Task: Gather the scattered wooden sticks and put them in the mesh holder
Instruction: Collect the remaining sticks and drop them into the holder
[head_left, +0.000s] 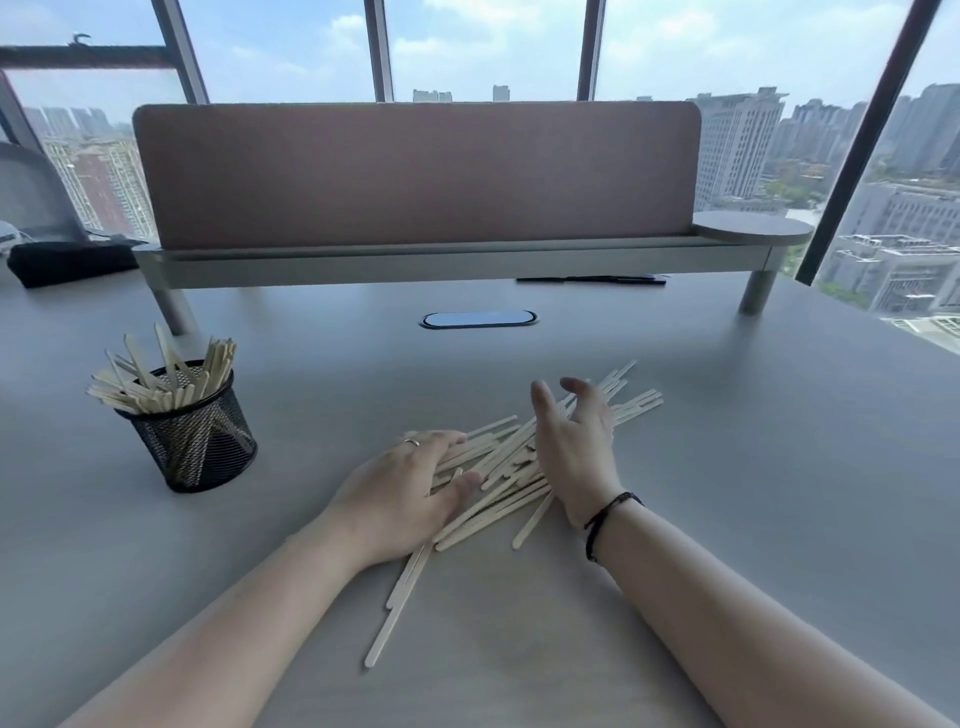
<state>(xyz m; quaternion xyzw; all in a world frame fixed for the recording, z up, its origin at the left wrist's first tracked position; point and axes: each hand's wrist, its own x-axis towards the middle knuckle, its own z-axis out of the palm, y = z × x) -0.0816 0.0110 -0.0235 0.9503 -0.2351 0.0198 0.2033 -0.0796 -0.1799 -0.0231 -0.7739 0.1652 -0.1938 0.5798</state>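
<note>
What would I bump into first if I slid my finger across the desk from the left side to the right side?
Black wire mesh holder full of wooden sticks → left hand with a ring → pile of pale flat wooden sticks → right hand with a black wrist cord.

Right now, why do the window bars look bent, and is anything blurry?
Head view: the wide lens bends the window frames outward at the edges; bright daylight gives only soft shadows on the desk; the right hand looks slightly smeared; the mesh holder stays sharp.
</note>
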